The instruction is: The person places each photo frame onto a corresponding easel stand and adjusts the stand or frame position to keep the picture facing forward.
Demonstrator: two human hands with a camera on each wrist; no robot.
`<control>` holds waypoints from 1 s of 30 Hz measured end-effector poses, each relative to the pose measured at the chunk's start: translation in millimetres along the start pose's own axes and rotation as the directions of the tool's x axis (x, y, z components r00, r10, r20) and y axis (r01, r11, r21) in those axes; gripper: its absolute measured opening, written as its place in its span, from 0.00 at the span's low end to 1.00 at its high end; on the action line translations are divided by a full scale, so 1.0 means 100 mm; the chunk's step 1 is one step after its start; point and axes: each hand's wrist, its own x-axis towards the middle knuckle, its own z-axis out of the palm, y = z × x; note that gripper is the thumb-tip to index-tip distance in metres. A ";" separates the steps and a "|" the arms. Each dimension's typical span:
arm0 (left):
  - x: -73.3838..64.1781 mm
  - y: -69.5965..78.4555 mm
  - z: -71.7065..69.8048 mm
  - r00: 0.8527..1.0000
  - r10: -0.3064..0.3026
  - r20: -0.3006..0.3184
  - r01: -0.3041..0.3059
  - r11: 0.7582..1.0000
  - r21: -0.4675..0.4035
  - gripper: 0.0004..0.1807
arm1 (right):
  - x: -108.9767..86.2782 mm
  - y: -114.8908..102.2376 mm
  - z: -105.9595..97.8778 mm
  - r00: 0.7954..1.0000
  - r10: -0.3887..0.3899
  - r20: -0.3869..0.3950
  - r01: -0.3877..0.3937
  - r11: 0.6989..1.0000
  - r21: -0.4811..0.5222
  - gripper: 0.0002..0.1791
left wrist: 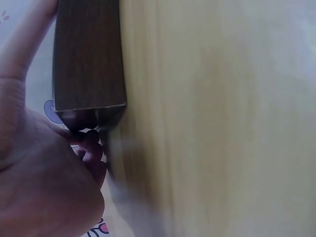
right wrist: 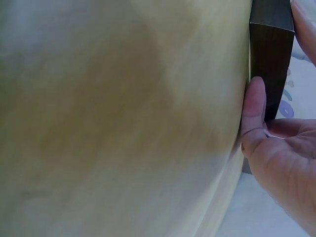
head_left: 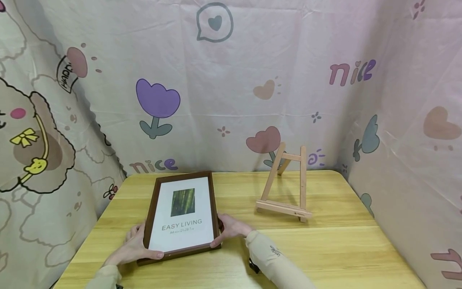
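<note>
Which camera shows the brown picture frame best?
The head view, because nearly the whole picture frame shows there, with its front facing the camera. The left and right wrist views each show only some dark edge and a corner.

- Picture frame (head_left: 155, 202), 7 o'clock in the head view: wood-like, smooth, with a low lustre.
- Insert sheet (head_left: 183, 219), also 7 o'clock: smooth, paper-like, printed.
- Easel (head_left: 283, 208), 4 o'clock: bare-looking wood, smooth, matt.
- Tabletop (head_left: 238, 192), 6 o'clock: wood-grained, smooth, with a soft sheen.
- Backdrop (head_left: 234, 80), 12 o'clock: printed cloth, visibly creased.
- Right sleeve (head_left: 265, 253), 5 o'clock: matt cloth.
</note>
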 end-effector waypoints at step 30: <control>-0.07 0.02 0.00 1.000 -0.016 0.009 0.016 1.000 -0.003 0.74 | -0.09 -0.01 0.01 0.999 0.043 -0.032 -0.043 0.999 0.014 0.65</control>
